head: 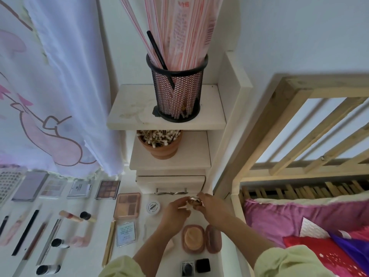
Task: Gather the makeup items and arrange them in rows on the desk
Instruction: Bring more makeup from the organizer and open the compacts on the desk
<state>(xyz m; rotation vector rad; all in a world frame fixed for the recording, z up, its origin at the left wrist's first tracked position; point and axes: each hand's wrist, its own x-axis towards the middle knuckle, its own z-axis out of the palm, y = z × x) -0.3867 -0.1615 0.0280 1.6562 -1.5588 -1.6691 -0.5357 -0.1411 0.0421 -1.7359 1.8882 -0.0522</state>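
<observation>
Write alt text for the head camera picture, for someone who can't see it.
A person's left hand and right hand together hold a small shiny item at a white desk, in front of a small drawer. Palettes and pencils lie in rows to the left; an open compact lies nearer the person.

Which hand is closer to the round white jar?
Left. The left hand is just right of the round white jar; the right hand is farther right. Both pinch a small gold item.
</observation>
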